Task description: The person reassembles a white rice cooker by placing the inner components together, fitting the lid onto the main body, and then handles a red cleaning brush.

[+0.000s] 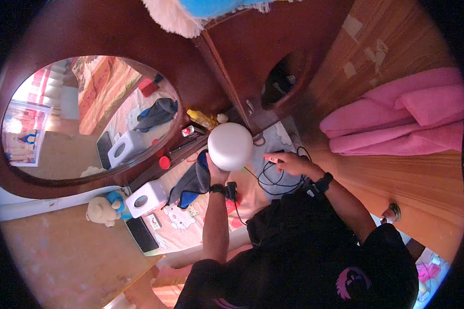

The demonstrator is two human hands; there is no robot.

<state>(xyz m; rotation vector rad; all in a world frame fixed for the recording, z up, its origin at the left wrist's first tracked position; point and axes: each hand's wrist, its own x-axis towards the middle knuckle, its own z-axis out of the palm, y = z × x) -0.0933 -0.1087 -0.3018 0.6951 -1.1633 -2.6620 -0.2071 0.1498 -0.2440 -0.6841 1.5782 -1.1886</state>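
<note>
A smooth white, rounded object (230, 146), shaped like a dome or globe, is held up in my left hand (217, 172). My fingers go beneath it and are mostly hidden. To its right, my right hand (293, 164) has its fingers stretched toward the object without touching it. Loops of black cable (265, 181) lie below and around that hand, and one strand leads up toward the white object. By my left wrist is a black plug-like block (232, 191). A grey and blue cloth (191, 183) lies just left of my left hand.
A white tissue box (147, 200), a teddy bear (104, 208), a red round lid (164, 162) and a yellow bottle (202, 119) stand around the patterned cloth. An oval mirror (93, 123) rises at left; pink towels (397, 116) hang at right.
</note>
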